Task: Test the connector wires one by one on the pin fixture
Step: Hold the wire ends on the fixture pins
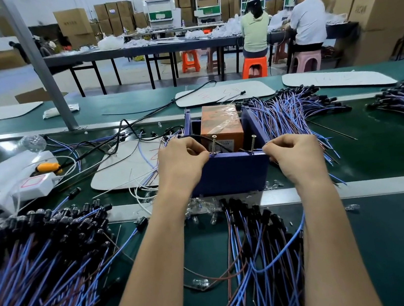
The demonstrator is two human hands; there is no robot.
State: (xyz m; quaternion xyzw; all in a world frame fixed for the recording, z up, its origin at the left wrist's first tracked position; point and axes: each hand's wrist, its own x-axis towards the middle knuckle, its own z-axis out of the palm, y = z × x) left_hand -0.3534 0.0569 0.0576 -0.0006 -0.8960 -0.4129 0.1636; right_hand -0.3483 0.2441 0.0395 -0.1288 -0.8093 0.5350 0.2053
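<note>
Pinching a connector wire (303,225) by its ends, the left hand (183,156) and right hand (295,151) are held just outside the upright screw pins (253,143) between them.

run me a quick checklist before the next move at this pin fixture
1. Left hand at left pin: ok.
2. Right hand at right pin: ok.
3. Wire ends touching both pins: cannot tell, the curled fingers hide them.
4. Fixture box upright on the belt: ok.
5. Wire pile between the arms within reach: ok.
</note>
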